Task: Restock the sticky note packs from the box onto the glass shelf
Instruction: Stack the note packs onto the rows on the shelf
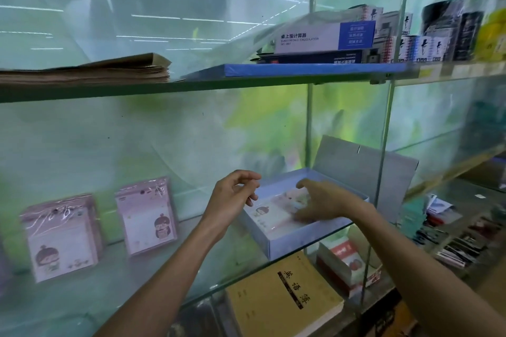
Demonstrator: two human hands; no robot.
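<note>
- Two sticky note packs stand upright on the glass shelf (pixel 153 276), both well to the left of the box (pixel 276 243): far pack (pixel 60 236) at the left, near pack (pixel 147 216) between it and the box. Each is pink, wrapped in clear film, with a cartoon girl printed low on the front.
- Head view, box: pale blue, shallow, sitting on the same glass shelf at its right end, front corner at the shelf edge. Grey lid flap (pixel 364 169) stands open behind it.
- Inside the box: at least one flat pack (pixel 269 217), pink and white with the same cartoon face. Count of packs inside cannot be told.
- Left hand (pixel 232 200): hovers just above the box's left rim, fingers loosely curled and slightly apart, holding nothing.
- Right hand (pixel 319 204): reaches into the box from the right, fingers spread and lowered onto the pack inside; motion blur hides whether they pinch it or only touch it.
- Above the box: upper glass shelf carries a calculator carton (pixel 325 37) on a blue board (pixel 301 70), with small printed boxes further right.
- Up and left of the box: stack of brown paper (pixel 90 71) on that upper shelf.
- Below the box: yellow exercise books (pixel 279 301) and a red-and-white carton (pixel 345 260).
</note>
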